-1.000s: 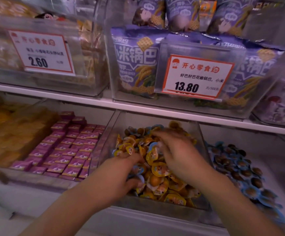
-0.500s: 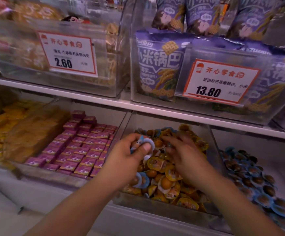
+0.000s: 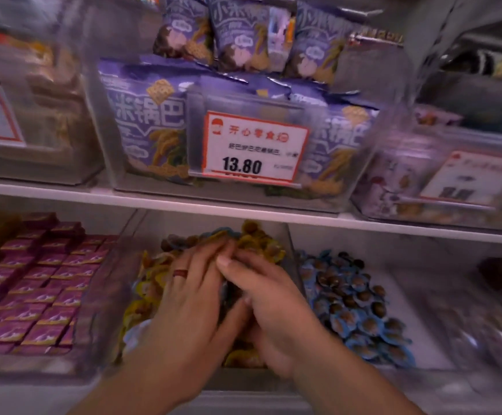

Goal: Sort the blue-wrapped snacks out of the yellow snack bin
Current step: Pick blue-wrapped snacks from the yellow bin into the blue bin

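Observation:
The clear bin (image 3: 113, 298) in the middle of the lower shelf holds a heap of yellow-wrapped snacks (image 3: 261, 245). Both my hands lie palm down on this heap, touching each other. My left hand (image 3: 190, 298), with a red ring, has its fingers stretched toward the back of the bin. My right hand (image 3: 273, 307) lies across beside it, fingers over the left fingertips. Blur and the hands hide whatever is under the palms. A pale blue wrapper (image 3: 137, 332) shows at the left hand's outer edge.
To the right, another clear bin holds blue-wrapped snacks (image 3: 354, 304). On the left lie rows of purple packets (image 3: 34, 295). A white shelf edge (image 3: 184, 205) runs just above the bins, carrying purple bags and a 13.80 price tag (image 3: 254, 148).
My left hand held a blue-wrapped snack up between thumb and finger; now it lies flat on the heap against my right hand. The view has swung left and is blurred.

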### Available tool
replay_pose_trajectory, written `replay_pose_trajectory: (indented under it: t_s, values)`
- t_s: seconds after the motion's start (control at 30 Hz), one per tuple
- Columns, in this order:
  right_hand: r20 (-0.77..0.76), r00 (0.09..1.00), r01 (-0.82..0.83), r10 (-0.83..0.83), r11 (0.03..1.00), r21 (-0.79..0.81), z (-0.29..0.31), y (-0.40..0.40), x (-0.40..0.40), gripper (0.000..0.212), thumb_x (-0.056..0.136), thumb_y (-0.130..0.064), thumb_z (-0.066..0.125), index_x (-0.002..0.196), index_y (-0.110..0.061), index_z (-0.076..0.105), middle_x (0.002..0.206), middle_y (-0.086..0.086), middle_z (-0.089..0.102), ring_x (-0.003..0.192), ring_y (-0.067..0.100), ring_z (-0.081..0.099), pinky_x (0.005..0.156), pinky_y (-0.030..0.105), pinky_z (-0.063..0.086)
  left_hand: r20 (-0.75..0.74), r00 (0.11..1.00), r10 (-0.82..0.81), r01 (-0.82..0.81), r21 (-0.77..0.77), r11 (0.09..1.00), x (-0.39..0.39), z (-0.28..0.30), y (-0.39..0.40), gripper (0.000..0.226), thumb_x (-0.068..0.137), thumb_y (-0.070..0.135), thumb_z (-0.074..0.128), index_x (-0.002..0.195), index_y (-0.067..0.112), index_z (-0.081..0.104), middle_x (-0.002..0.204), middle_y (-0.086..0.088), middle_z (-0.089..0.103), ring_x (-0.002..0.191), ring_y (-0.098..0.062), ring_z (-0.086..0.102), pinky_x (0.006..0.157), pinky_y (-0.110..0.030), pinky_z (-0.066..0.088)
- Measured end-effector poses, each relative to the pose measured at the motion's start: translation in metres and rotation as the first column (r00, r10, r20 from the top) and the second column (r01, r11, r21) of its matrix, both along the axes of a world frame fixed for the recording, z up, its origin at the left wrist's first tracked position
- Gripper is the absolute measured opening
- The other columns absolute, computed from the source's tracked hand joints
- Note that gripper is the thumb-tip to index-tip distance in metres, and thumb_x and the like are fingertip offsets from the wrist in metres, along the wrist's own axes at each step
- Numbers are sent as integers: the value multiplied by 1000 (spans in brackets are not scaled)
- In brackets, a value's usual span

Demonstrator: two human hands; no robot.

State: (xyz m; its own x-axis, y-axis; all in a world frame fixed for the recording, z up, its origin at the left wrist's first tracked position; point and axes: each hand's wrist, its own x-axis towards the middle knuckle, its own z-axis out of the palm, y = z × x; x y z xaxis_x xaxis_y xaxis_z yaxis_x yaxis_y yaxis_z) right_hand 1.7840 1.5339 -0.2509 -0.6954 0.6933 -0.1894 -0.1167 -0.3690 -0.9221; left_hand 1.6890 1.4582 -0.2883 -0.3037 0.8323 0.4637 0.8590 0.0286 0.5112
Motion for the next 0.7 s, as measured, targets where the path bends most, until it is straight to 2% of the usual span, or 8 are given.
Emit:
replay_pose_trajectory:
  t_s: [0.1,0.17,0.27,0.33,0.4,0.5,0.6,0.7]
  values:
    - [-18,997,75,-74,996,50,0,15,16,22,93,-4,61,113,-10,70,106,14,74,94,23,72,74,29,59,95,991,-90,98,-85,992,4,-5,4,90,79,77,27,152,34,-5,161,18,0,147,2,-1,118,-22,9]
    - [-60,984,175,-169,976,128,3,32,30,17,92,-2,62,106,-8,71,90,14,73,78,20,69,52,22,51,97,984,-149,158,-97,983,6,-8,5,92,78,85,25,151,44,-13,160,26,-7,146,8,-4,115,-21,10]
    - [-41,963,263,-265,905,336,7,69,56,13,91,-2,60,85,-9,69,70,12,65,62,21,61,42,22,41,40,985,-169,171,-54,984,3,-4,8,69,88,72,35,150,45,22,155,24,24,141,2,28,111,-31,32]
    - [79,951,231,-299,857,461,3,97,74,15,92,-4,59,90,-14,70,71,11,68,59,21,59,44,24,42,-20,990,-139,138,-25,990,-4,-3,9,47,93,56,39,132,36,54,134,18,55,121,-7,54,97,-41,48]
    - [278,916,117,-290,855,505,-9,121,92,14,94,-14,62,105,-16,71,90,7,75,76,18,67,63,28,54,-49,995,-89,87,-31,996,-13,-3,9,41,93,47,39,116,28,67,112,13,66,102,-14,65,86,-45,52]
    - [511,834,6,-207,931,366,-29,144,112,29,92,-36,64,107,-13,74,111,9,73,106,22,68,98,36,51,-151,989,-8,-5,-87,996,-32,-3,3,42,91,40,38,113,24,71,105,5,69,93,-24,67,82,-45,52]
    - [525,774,68,-354,871,486,-31,154,114,20,93,-38,62,96,-23,75,108,2,74,92,11,68,79,25,51,-295,955,35,-74,-124,989,-55,-1,-7,40,91,35,39,113,24,71,107,1,69,91,-29,66,78,-45,49]
    - [293,773,223,-563,674,704,-22,148,96,16,94,-13,60,91,-19,74,102,7,74,76,-3,60,61,8,46,-405,913,41,-111,-151,982,-77,-2,-23,40,88,32,39,107,24,73,105,0,71,92,-31,68,90,-49,46]
